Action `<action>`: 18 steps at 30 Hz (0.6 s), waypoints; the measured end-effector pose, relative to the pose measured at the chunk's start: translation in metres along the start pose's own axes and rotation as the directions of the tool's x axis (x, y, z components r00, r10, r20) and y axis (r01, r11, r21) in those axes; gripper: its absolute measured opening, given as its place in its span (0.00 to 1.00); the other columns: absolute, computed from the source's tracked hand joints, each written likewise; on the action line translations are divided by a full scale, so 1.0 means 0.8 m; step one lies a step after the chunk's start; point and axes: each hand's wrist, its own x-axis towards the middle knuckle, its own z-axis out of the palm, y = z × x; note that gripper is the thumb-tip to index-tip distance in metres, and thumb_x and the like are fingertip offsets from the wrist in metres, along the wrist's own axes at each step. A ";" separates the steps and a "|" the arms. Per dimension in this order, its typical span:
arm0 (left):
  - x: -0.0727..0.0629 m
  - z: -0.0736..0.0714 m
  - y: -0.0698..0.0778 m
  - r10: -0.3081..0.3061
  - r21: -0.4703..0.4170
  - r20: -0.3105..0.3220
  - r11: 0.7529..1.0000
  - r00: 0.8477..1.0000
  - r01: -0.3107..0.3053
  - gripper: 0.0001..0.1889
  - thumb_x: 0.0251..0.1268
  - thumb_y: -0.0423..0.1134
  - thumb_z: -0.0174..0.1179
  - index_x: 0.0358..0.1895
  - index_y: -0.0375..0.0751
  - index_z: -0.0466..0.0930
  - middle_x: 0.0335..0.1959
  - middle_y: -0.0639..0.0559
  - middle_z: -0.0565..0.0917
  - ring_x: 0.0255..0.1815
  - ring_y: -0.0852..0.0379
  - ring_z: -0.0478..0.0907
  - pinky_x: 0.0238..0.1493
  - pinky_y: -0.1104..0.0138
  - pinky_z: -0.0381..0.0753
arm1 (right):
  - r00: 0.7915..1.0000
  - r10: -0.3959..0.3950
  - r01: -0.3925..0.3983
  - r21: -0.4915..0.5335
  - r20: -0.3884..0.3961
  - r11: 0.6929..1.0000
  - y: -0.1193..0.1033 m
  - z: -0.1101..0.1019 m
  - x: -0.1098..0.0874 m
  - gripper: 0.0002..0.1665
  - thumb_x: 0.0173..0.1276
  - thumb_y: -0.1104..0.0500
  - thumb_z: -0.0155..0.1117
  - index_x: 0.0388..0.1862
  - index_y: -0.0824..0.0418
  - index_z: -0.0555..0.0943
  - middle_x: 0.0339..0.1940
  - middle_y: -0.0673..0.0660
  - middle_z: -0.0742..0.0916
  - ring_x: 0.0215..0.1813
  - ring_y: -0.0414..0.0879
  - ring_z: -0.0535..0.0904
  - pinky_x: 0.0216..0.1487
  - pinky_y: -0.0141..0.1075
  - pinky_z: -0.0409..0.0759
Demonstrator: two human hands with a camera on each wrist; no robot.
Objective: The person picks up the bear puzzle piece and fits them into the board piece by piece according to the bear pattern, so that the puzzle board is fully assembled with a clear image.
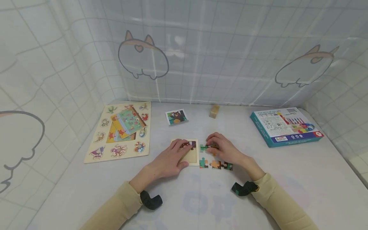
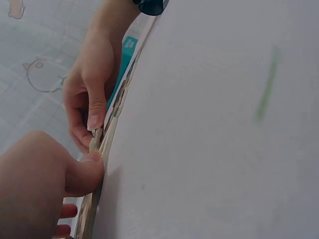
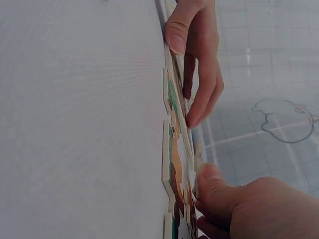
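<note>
A square wooden puzzle tray (image 1: 193,157) lies in front of me in the head view, with dark brown and purple pieces at its far side. My left hand (image 1: 171,159) rests over the tray's left part, thumb at the near edge and fingers reaching across it. To the right, my right hand (image 1: 225,150) pinches a puzzle piece (image 3: 198,162) between thumb and fingers. Close to that hand lies a green piece (image 1: 203,147). Below are loose pieces: a teal and orange piece (image 1: 203,163), an orange-brown piece (image 1: 216,164) and a dark green piece (image 1: 228,166).
A picture card with a bear (image 1: 176,117) and a small wooden block (image 1: 214,111) lie farther back. At left is a sea-animal puzzle board (image 1: 95,140) with colourful cards (image 1: 130,119) on it. A teal-edged toy box (image 1: 286,126) lies at right. Patterned curtains surround the table.
</note>
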 end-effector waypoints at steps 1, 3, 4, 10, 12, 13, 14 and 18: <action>-0.001 0.000 0.000 -0.005 -0.003 -0.008 1.000 1.000 0.005 0.32 0.75 0.52 0.53 0.76 0.43 0.62 0.75 0.47 0.59 0.77 0.49 0.55 0.76 0.56 0.64 | 1.000 -0.002 0.002 0.001 -0.001 1.000 0.000 0.000 0.000 0.09 0.71 0.60 0.65 0.45 0.65 0.81 0.55 0.59 0.81 0.57 0.51 0.78 0.60 0.49 0.78; -0.005 -0.002 0.000 -0.020 -0.020 -0.028 1.000 0.999 0.020 0.32 0.74 0.53 0.53 0.75 0.42 0.63 0.74 0.46 0.61 0.76 0.49 0.56 0.75 0.56 0.65 | 1.000 -0.005 0.005 0.000 -0.003 1.000 0.000 0.000 0.000 0.09 0.71 0.60 0.65 0.45 0.65 0.81 0.55 0.59 0.81 0.56 0.51 0.78 0.59 0.48 0.78; -0.007 -0.002 0.000 -0.029 -0.031 -0.037 0.999 0.999 0.028 0.33 0.74 0.53 0.54 0.75 0.41 0.64 0.74 0.46 0.62 0.76 0.49 0.57 0.75 0.55 0.65 | 1.000 -0.007 0.007 0.000 -0.004 1.000 0.000 0.000 -0.001 0.09 0.71 0.60 0.65 0.45 0.65 0.81 0.55 0.59 0.81 0.56 0.51 0.78 0.59 0.48 0.78; -0.030 -0.009 -0.007 -0.118 -0.071 -0.037 0.991 0.992 0.115 0.38 0.70 0.58 0.56 0.76 0.39 0.62 0.77 0.47 0.61 0.79 0.49 0.56 0.75 0.56 0.66 | 1.000 -0.012 0.012 -0.009 -0.006 1.000 0.000 0.002 -0.001 0.08 0.71 0.61 0.66 0.44 0.65 0.81 0.55 0.59 0.81 0.57 0.51 0.77 0.59 0.48 0.77; -0.038 -0.012 -0.012 -0.140 -0.076 -0.027 0.988 0.990 0.138 0.39 0.69 0.58 0.57 0.77 0.40 0.60 0.78 0.47 0.61 0.80 0.48 0.55 0.75 0.54 0.65 | 1.000 -0.014 0.014 -0.014 -0.009 1.000 0.000 0.002 -0.001 0.08 0.71 0.61 0.66 0.44 0.65 0.81 0.55 0.58 0.81 0.57 0.51 0.77 0.59 0.48 0.77; -0.040 -0.013 -0.014 -0.147 -0.078 -0.022 0.986 0.989 0.145 0.39 0.69 0.57 0.58 0.77 0.40 0.60 0.78 0.47 0.61 0.80 0.47 0.54 0.76 0.53 0.65 | 1.000 -0.015 0.015 -0.014 -0.010 1.000 0.000 0.002 -0.001 0.08 0.71 0.61 0.66 0.44 0.65 0.81 0.55 0.58 0.81 0.57 0.51 0.77 0.59 0.48 0.77; -0.042 -0.014 -0.016 -0.151 -0.079 -0.017 0.986 0.988 0.150 0.39 0.69 0.56 0.59 0.77 0.41 0.59 0.78 0.47 0.61 0.80 0.47 0.54 0.76 0.52 0.64 | 1.000 -0.016 0.016 -0.015 -0.012 1.000 0.000 0.002 -0.001 0.08 0.71 0.61 0.66 0.44 0.65 0.81 0.55 0.58 0.81 0.57 0.51 0.77 0.58 0.48 0.77; -0.043 -0.019 -0.018 -0.161 -0.110 0.008 0.981 0.987 0.160 0.39 0.69 0.52 0.60 0.78 0.42 0.58 0.79 0.48 0.60 0.81 0.46 0.53 0.76 0.51 0.63 | 1.000 -0.020 0.020 -0.018 -0.017 1.000 0.001 0.001 -0.001 0.09 0.71 0.61 0.66 0.44 0.65 0.81 0.54 0.59 0.81 0.56 0.51 0.77 0.58 0.48 0.78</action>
